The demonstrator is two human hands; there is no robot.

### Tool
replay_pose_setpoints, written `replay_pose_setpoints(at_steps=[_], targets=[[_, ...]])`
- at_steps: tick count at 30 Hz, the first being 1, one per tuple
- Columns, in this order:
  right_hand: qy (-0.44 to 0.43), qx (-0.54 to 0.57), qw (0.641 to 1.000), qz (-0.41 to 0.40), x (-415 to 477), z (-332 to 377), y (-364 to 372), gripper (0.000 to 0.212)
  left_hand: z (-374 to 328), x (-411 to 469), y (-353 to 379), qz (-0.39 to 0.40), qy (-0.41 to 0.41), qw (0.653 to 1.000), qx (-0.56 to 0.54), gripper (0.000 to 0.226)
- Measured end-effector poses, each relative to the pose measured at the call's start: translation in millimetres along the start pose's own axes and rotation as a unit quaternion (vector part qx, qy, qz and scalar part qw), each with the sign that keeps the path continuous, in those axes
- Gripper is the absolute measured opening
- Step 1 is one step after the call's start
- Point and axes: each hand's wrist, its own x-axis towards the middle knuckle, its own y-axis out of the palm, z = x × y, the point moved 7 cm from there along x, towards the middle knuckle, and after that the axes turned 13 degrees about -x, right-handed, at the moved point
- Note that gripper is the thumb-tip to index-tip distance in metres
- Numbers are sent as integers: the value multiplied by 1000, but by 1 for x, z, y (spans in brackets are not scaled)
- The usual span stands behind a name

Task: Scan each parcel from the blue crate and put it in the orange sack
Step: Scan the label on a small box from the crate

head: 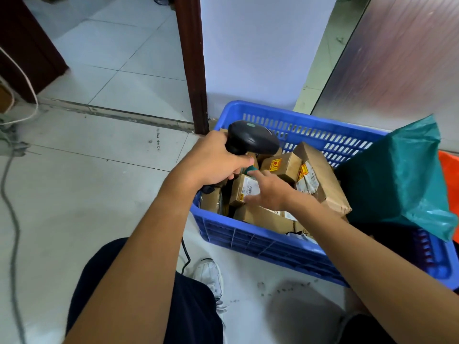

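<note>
The left hand [213, 162] is clamped round the grip of a black barcode scanner [250, 137], fingers curled under it, with the scanner's head over the near-left corner of the blue crate [273, 247] and aimed toward the parcels inside. The right hand [270, 192] reaches into the crate and grips a small parcel [244, 188], a brown cardboard box with a white barcode label facing up; the thumb sits at its upper edge and the fingers, somewhat blurred, at its lower edge. The two hands are close together but apart, the scanner just above the held box. Around it the crate is packed with more cardboard parcels: a squat box [285, 165] with a yellow and red sticker just behind the right hand, and a longer box [323, 175] tilted against the far-right side, also labelled. A green plastic bag [402, 175] lies over the crate's right end, hiding that part. Beyond it, at the right edge of the view, a strip of the orange sack [449, 175] shows. The crate stands on a pale tiled floor [99, 194], just beside a dark wooden door frame [192, 58]. A black cord [185, 252] hangs below the scanner toward a white shoe [211, 274], and a grey cable [10, 194] runs along the floor at far left.
</note>
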Motion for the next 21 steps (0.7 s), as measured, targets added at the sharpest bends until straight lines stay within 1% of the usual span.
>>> replay_pose_setpoints(at_steps=[2, 4, 7, 9, 12, 14, 16, 18, 21], targets=[[-1, -18, 1000, 13, 20, 11, 7, 100, 0, 3, -2, -7, 5, 1000, -6, 12], [-5, -64, 998, 21, 35, 21, 16, 105, -1, 4, -4, -12, 11, 1000, -9, 11], [-9, -130, 991, 14, 47, 28, 23, 100, -1, 6, -6, -21, 17, 1000, -10, 11], [-11, -151, 988, -6, 52, 26, 19, 100, -2, 6, -4, -20, 19, 1000, -8, 12], [-1, -125, 990, -68, 46, 10, -7, 99, -8, 6, -1, -27, 28, 999, 8, 14], [12, -107, 987, -123, 31, -8, -32, 93, -14, 6, 2, -33, 37, 999, 16, 14], [32, -117, 980, -158, 8, -28, -55, 87, -21, 6, 8, -34, 48, 998, 23, 15], [58, -111, 978, -164, -18, -49, -71, 82, -23, 8, 14, -30, 54, 998, 8, 19], [106, -78, 977, -166, -69, -81, -84, 79, -33, 7, 30, -22, 59, 997, -36, 15]])
